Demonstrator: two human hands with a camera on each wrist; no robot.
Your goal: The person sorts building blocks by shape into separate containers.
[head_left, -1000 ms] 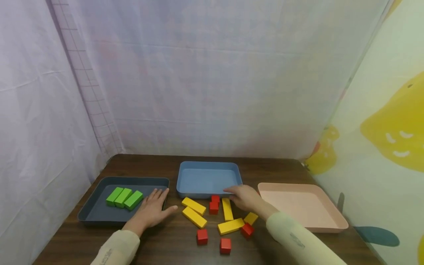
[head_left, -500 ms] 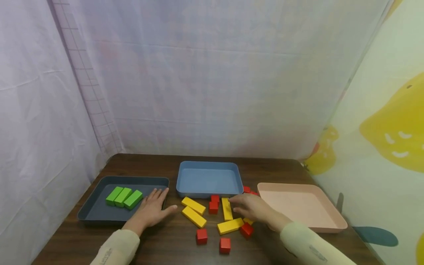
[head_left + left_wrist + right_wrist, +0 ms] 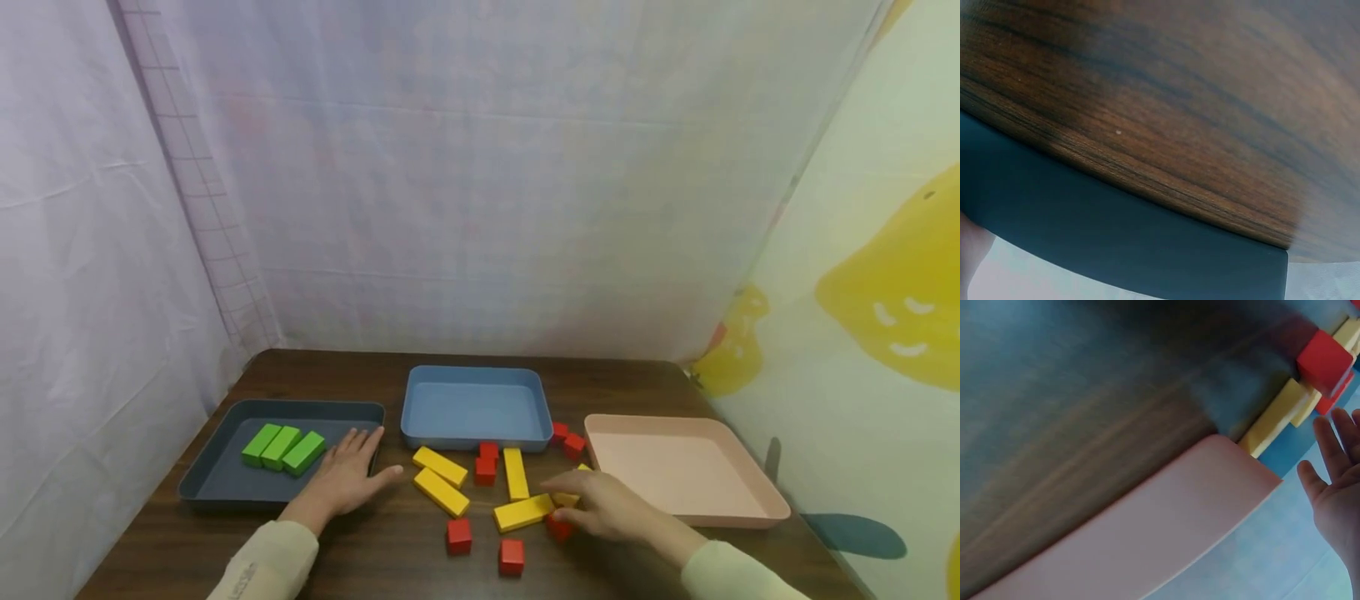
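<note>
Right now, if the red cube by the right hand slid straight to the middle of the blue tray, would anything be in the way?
Yes: first a crosswise yellow block, then a lengthwise yellow block, between the red cube and the blue tray.

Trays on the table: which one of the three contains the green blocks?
The dark tray at the left, nearest the left hand; neither the blue tray nor the pink tray holds green blocks.

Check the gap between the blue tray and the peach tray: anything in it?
Two red cubes lie on the table between the blue tray and peach tray, seen in the head view.
</note>
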